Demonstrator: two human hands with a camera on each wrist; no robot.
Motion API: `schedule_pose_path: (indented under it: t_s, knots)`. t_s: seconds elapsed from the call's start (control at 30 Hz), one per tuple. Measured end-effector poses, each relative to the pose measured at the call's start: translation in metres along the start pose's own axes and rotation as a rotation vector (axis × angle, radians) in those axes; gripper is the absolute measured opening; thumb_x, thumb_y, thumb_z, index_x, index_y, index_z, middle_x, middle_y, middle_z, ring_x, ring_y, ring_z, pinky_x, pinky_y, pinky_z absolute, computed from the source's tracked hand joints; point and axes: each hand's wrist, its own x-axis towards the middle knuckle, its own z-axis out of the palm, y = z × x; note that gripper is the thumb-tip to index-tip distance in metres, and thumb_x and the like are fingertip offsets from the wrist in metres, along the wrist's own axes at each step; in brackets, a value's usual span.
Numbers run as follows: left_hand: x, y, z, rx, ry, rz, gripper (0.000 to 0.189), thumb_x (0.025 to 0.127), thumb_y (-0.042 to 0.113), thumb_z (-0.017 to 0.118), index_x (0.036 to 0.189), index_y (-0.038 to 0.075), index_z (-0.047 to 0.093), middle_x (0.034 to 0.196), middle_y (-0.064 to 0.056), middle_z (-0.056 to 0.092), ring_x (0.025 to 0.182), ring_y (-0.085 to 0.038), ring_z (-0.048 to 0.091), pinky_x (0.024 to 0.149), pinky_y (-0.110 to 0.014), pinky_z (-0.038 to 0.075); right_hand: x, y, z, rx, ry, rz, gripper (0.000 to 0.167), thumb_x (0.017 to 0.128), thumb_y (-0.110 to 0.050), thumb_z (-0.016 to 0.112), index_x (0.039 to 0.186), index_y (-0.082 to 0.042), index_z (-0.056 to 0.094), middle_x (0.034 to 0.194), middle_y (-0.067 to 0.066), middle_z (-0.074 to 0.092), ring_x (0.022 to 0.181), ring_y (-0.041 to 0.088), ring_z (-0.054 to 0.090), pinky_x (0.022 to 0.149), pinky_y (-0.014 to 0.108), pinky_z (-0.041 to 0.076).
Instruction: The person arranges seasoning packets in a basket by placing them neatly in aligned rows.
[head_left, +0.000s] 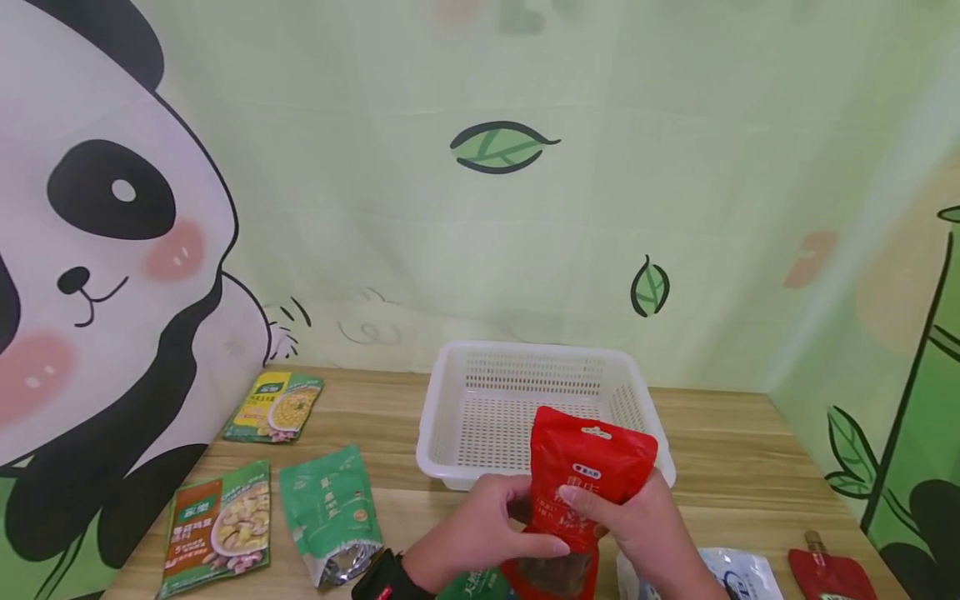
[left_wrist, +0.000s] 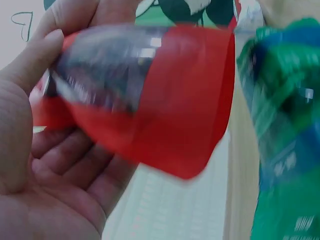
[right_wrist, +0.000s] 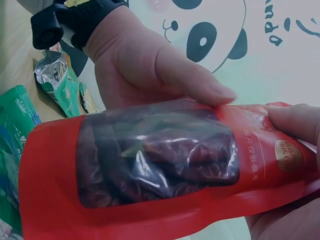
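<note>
A red pouch (head_left: 592, 471) with a hang hole at its top is held up in front of the white basket (head_left: 431, 442). My left hand (head_left: 498, 521) grips its left side, the thumb lying across the front. On the right side, my right hand (head_left: 637, 521) pinches it with the thumb pressed on the printed face. In the right wrist view, a clear window in the pouch (right_wrist: 160, 155) shows dark, glossy contents. The left wrist view has the pouch (left_wrist: 185, 100) blurred, with the left thumb and fingers around one end.
A green pouch (head_left: 330, 512) and two soup packets, one brown-green (head_left: 217, 529) and one yellow-green (head_left: 276, 408), lie on the left. White-blue packaging (head_left: 738, 575) and a red spouted pouch (head_left: 831, 577) lie at the front right. Another green pack (head_left: 476, 585) is partly hidden below my left hand.
</note>
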Motion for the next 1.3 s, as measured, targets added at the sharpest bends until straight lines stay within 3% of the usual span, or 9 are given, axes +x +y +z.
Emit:
schedule_pose_path:
  t_s: [0.23,0.3,0.4,0.53,0.7,0.8,0.93,1.1,1.3]
  knots:
    - [0.0,-0.002,-0.027,0.195,0.118,0.173,0.025,0.098,0.025,0.073,0.119,0.014,0.075,0.11,-0.005,0.079,0.094,-0.009,0.073,0.086,-0.029,0.06,0.001,0.001,-0.005,-0.015,0.036,0.024,0.089,0.074,-0.041,0.092,0.145,-0.021,0.043,0.139,0.007,0.061,0.117,0.029,0.062,0.084,0.042,0.063]
    - [0.0,-0.002,-0.034,0.316,0.168,0.239,0.02,0.098,0.024,0.072,0.114,0.014,0.076,0.107,-0.003,0.079,0.093,-0.011,0.073,0.086,-0.029,0.059,0.001,0.001,-0.006,-0.014,0.041,0.025,0.089,0.074,-0.041,0.092,0.145,-0.021,0.042,0.14,0.007,0.06,0.118,0.03,0.061,0.084,0.042,0.063]
    - [0.003,-0.004,-0.042,0.596,0.253,0.314,0.018,0.095,0.026,0.075,0.11,0.016,0.077,0.104,0.0,0.078,0.097,-0.013,0.071,0.088,-0.031,0.059,0.002,0.003,-0.008,-0.012,0.042,0.019,0.089,0.076,-0.039,0.092,0.146,-0.02,0.04,0.141,0.008,0.059,0.119,0.03,0.061,0.084,0.042,0.062]
    - [0.007,-0.013,-0.049,0.932,0.316,0.335,0.023,0.089,0.033,0.082,0.106,0.017,0.078,0.103,0.004,0.077,0.099,-0.013,0.069,0.09,-0.032,0.059,0.003,0.003,-0.01,-0.011,0.041,0.017,0.088,0.077,-0.038,0.091,0.146,-0.021,0.041,0.141,0.008,0.059,0.119,0.029,0.061,0.084,0.042,0.062]
    - [0.011,-0.026,-0.053,1.16,0.283,0.3,0.027,0.085,0.041,0.083,0.096,0.017,0.079,0.09,0.007,0.075,0.081,-0.009,0.065,0.073,-0.025,0.056,0.004,-0.001,-0.012,-0.009,0.041,0.023,0.088,0.076,-0.039,0.092,0.146,-0.022,0.042,0.141,0.007,0.059,0.12,0.03,0.061,0.085,0.043,0.062]
    - [0.012,-0.033,-0.054,1.244,0.271,0.273,0.027,0.084,0.045,0.082,0.089,0.018,0.077,0.081,0.009,0.072,0.07,-0.005,0.06,0.064,-0.02,0.05,0.006,-0.005,-0.012,-0.01,0.048,0.025,0.091,0.074,-0.04,0.092,0.147,-0.021,0.04,0.142,0.006,0.058,0.123,0.03,0.06,0.086,0.044,0.062]
    - [0.013,-0.036,-0.053,1.286,0.289,0.257,0.026,0.084,0.043,0.082,0.086,0.019,0.076,0.076,0.009,0.07,0.066,-0.006,0.058,0.059,-0.019,0.046,0.01,-0.01,-0.014,-0.015,0.042,0.002,0.093,0.073,-0.042,0.092,0.147,-0.021,0.039,0.142,0.005,0.057,0.124,0.031,0.059,0.087,0.044,0.062]
    - [0.015,-0.037,-0.051,1.336,0.324,0.273,0.022,0.083,0.038,0.085,0.083,0.019,0.075,0.078,0.008,0.072,0.071,-0.01,0.064,0.06,-0.024,0.051,0.018,-0.017,-0.02,0.012,0.03,-0.067,0.083,0.083,-0.037,0.087,0.147,-0.022,0.037,0.141,0.005,0.058,0.122,0.028,0.062,0.089,0.043,0.061]
    - [0.016,-0.037,-0.05,1.376,0.33,0.272,0.017,0.082,0.033,0.086,0.083,0.02,0.074,0.082,0.008,0.073,0.077,-0.011,0.066,0.065,-0.026,0.054,0.036,-0.029,-0.031,0.057,0.087,-0.163,0.074,0.091,-0.035,0.08,0.148,-0.021,0.035,0.142,0.003,0.054,0.123,0.022,0.06,0.09,0.036,0.061]
